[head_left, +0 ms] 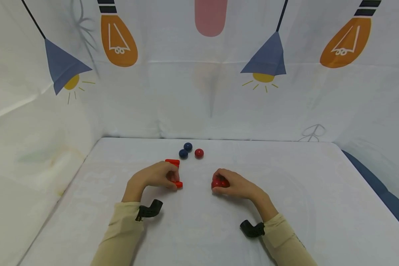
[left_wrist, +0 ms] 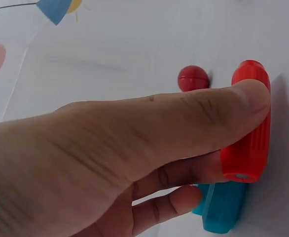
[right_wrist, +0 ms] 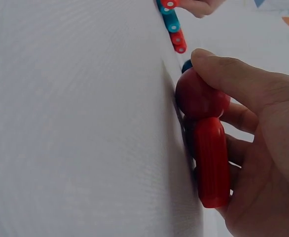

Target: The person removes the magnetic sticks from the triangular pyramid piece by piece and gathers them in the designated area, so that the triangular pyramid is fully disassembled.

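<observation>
My left hand [head_left: 157, 175] pinches a short red ribbed rod [left_wrist: 250, 153] between thumb and fingers, low over the white table. Just past it in the left wrist view are teal rods [left_wrist: 226, 207], partly behind the fingers. My right hand [head_left: 236, 183] grips a glossy red ball [right_wrist: 198, 94], its thumb on top. Against that ball, by the palm, sits a red rod [right_wrist: 213, 163]. Darker pieces behind these two are mostly hidden. Beyond the left hand, another red rod [head_left: 172, 161] shows in the head view.
Two dark blue balls [head_left: 183, 154] and a loose red ball [head_left: 199, 153] lie farther back on the white table [head_left: 286, 207]. A white cloth printed with lamps [head_left: 186, 92] hangs behind the table's back edge and along its left side.
</observation>
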A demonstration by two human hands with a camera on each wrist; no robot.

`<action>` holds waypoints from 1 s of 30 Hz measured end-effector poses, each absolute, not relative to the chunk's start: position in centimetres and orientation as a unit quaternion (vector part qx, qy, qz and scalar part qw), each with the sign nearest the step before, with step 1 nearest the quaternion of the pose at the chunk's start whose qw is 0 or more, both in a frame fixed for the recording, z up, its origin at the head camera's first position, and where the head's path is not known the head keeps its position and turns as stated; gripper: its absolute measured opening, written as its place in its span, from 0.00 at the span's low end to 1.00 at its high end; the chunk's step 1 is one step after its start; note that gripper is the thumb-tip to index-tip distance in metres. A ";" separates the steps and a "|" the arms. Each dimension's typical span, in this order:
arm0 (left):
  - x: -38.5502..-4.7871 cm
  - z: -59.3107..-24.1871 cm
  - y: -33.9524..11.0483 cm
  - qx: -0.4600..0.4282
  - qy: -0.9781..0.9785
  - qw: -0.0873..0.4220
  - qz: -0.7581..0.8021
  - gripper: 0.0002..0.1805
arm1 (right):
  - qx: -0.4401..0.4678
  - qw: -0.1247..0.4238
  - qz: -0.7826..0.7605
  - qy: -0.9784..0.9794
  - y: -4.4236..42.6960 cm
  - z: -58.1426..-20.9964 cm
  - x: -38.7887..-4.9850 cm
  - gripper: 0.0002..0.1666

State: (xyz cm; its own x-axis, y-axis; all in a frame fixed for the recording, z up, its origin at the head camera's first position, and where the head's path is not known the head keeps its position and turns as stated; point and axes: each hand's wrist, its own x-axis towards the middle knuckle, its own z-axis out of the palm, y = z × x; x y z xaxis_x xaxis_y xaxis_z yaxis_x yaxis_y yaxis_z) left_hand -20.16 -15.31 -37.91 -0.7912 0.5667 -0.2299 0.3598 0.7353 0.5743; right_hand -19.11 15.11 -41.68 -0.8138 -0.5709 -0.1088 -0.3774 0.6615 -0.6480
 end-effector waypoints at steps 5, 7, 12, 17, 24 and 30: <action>-20.2 -37.8 -16.0 0.254 0.906 0.206 0.268 0.06 | -0.260 0.155 -0.316 0.899 15.1 -41.7 -19.1 0.22; -20.4 -37.8 -16.2 0.260 0.905 0.204 0.267 0.06 | -0.258 0.156 -0.317 0.899 15.1 -41.7 -19.1 0.22; -20.5 -37.8 -16.7 0.258 0.906 0.202 0.266 0.07 | -0.253 0.159 -0.316 0.900 15.1 -41.7 -19.1 0.23; -20.5 -37.7 -17.1 0.249 0.909 0.204 0.266 0.06 | -0.253 0.159 -0.316 0.900 15.1 -41.7 -19.1 0.23; -20.6 -37.8 -17.5 0.239 0.909 0.205 0.272 0.07 | -0.254 0.161 -0.320 0.899 15.1 -41.6 -19.1 0.23; -20.7 -38.0 -17.6 0.236 0.911 0.207 0.269 0.06 | -0.263 0.171 -0.326 0.892 15.6 -41.6 -19.2 0.24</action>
State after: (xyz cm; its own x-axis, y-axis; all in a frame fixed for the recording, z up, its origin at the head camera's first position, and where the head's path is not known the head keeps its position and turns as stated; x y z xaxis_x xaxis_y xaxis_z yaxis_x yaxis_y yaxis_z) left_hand -20.71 -17.56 -37.95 -0.8030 0.5413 -0.2493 0.3194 0.7441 0.5868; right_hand -19.16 15.56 -41.56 -0.8030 -0.5808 -0.1334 -0.3581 0.6492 -0.6710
